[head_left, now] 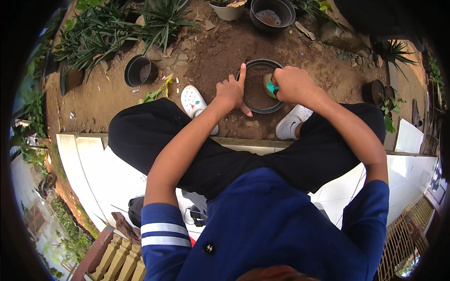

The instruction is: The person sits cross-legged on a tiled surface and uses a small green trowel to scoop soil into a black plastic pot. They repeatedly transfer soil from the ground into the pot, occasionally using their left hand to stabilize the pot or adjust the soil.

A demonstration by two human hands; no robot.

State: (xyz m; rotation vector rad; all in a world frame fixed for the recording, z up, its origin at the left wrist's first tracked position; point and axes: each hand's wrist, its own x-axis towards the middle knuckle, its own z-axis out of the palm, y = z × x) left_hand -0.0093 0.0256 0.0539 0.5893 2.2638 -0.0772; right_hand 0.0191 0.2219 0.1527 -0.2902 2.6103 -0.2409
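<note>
Left hand point(230, 92): fingers spread wide, on left rim of round black plastic pot point(266, 111), probably for steadying it | right hand point(294, 84): closed around green scoop-like tool point(270, 86), seemingly so its head reaches inside | pot: on bare soil point(220, 61) before white shoes point(192, 100), convenient for both hands

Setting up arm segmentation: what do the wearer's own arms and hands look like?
Short dark-blue sleeves: the left sleeve carries two white stripes, while no stripes show on the right sleeve. Bare forearms below. The left hand and right hand are ungloved; no watch or cables visible on either wrist.
</note>
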